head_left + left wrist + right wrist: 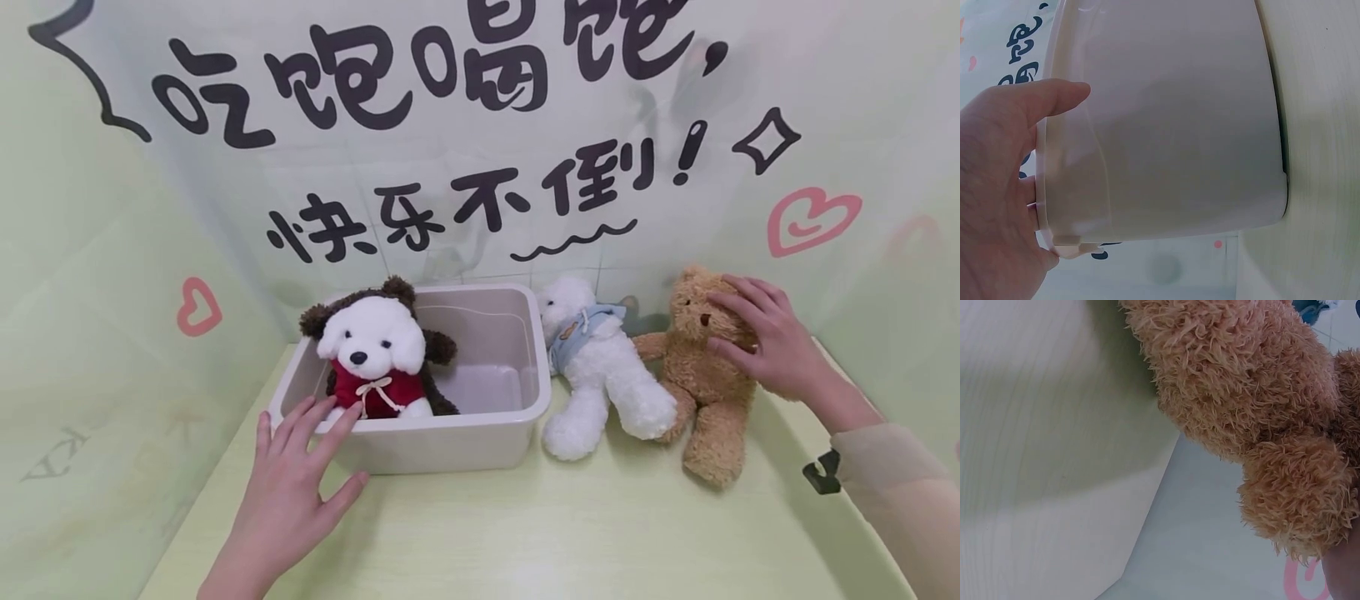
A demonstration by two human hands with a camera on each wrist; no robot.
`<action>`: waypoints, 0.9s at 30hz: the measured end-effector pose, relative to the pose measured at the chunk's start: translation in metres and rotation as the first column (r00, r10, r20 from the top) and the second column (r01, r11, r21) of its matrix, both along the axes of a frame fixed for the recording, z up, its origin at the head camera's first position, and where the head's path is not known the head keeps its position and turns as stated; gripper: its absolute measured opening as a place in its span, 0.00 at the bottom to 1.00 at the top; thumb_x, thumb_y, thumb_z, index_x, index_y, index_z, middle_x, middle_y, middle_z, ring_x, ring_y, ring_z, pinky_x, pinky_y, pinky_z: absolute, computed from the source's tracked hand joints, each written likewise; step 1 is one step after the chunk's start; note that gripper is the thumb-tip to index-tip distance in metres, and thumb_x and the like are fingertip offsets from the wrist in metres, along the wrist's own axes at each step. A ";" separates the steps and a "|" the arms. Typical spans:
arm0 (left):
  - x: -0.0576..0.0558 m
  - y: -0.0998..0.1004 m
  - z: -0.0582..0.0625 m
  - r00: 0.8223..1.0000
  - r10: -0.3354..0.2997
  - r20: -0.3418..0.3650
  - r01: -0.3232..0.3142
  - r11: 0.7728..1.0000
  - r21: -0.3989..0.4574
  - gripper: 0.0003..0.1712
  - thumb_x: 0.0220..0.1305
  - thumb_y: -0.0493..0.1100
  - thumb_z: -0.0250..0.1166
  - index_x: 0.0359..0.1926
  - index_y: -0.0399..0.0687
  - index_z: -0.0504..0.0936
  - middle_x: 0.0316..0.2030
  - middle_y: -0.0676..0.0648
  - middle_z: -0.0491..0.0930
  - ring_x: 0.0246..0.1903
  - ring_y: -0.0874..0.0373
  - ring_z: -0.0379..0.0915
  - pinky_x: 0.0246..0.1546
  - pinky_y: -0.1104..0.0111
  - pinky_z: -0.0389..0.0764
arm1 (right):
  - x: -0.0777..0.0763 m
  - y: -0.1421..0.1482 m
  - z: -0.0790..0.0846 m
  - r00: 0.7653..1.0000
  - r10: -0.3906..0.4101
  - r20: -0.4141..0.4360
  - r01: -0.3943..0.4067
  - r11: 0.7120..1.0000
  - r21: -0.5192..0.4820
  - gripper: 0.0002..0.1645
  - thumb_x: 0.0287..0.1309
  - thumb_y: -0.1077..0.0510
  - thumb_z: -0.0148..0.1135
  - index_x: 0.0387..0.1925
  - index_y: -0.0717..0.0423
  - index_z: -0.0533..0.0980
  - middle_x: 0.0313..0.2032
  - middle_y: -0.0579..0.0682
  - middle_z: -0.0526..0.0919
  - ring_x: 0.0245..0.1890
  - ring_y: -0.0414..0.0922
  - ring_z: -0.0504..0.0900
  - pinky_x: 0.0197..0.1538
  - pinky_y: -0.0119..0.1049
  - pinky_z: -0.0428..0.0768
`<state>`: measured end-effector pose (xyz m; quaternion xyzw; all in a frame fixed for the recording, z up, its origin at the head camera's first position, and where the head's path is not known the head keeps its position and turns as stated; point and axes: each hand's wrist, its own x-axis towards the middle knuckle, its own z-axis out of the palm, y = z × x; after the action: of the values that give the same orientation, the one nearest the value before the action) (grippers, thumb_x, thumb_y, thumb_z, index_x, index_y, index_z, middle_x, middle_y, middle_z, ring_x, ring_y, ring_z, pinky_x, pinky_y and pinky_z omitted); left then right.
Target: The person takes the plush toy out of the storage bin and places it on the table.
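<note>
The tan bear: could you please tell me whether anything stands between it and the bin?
Yes, the white toy in the blue top is between the tan bear and the bin, just right of the bin.

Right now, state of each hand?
Left hand: open, at the bin's front rim.
Right hand: holding the brown bear's head.

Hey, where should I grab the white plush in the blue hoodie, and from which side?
Probably round its middle, at the blue hoodie, coming from above and in front. The white plush leans back with its legs toward you, leaving its belly exposed, while the bin sits close on one side and the brown teddy bear crowds the other.
</note>
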<state>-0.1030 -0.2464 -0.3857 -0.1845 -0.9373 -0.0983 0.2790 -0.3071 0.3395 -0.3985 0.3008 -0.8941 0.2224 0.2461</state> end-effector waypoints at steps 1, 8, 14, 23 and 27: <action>0.000 0.000 0.000 1.000 -0.001 0.001 0.001 1.000 -0.001 0.37 0.57 0.64 0.53 0.66 0.56 0.68 0.61 0.37 0.66 0.62 0.37 0.55 0.61 0.35 0.37 | 0.000 0.000 0.000 1.000 0.003 0.003 -0.003 1.000 -0.013 0.39 0.48 0.52 0.70 0.63 0.48 0.69 0.68 0.51 0.60 0.67 0.55 0.53 0.62 0.60 0.56; 0.000 0.000 0.000 1.000 0.002 -0.002 -0.002 1.000 -0.003 0.37 0.58 0.65 0.51 0.66 0.56 0.69 0.61 0.38 0.66 0.62 0.38 0.55 0.61 0.34 0.38 | -0.002 0.004 -0.005 1.000 0.003 0.011 -0.002 0.998 -0.070 0.39 0.49 0.53 0.69 0.65 0.50 0.68 0.68 0.53 0.60 0.67 0.55 0.53 0.63 0.58 0.56; -0.001 0.000 0.000 1.000 -0.001 0.002 0.001 1.000 -0.006 0.37 0.58 0.65 0.51 0.66 0.56 0.68 0.61 0.38 0.65 0.62 0.38 0.55 0.61 0.35 0.37 | -0.004 0.008 -0.008 1.000 0.000 0.020 0.002 0.995 -0.101 0.39 0.50 0.54 0.68 0.65 0.52 0.67 0.68 0.54 0.60 0.67 0.56 0.53 0.64 0.58 0.54; 0.000 0.000 0.001 1.000 -0.001 0.004 0.001 1.000 -0.005 0.37 0.57 0.64 0.52 0.66 0.56 0.69 0.62 0.37 0.65 0.62 0.38 0.55 0.61 0.35 0.38 | -0.007 -0.001 -0.007 0.999 0.043 0.017 -0.038 0.978 -0.207 0.35 0.51 0.54 0.64 0.63 0.55 0.69 0.64 0.58 0.66 0.66 0.54 0.56 0.66 0.54 0.49; 0.000 0.001 0.001 1.000 0.001 0.002 -0.001 1.000 -0.007 0.37 0.58 0.65 0.52 0.66 0.55 0.69 0.61 0.37 0.65 0.62 0.38 0.55 0.60 0.34 0.39 | -0.008 -0.006 -0.005 0.997 0.068 0.038 -0.057 0.972 -0.228 0.33 0.52 0.57 0.62 0.62 0.57 0.69 0.63 0.58 0.67 0.66 0.54 0.56 0.65 0.55 0.49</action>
<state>-0.1030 -0.2457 -0.3849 -0.1851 -0.9380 -0.0951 0.2772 -0.3155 0.3337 -0.4035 0.2935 -0.8585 0.3374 0.2511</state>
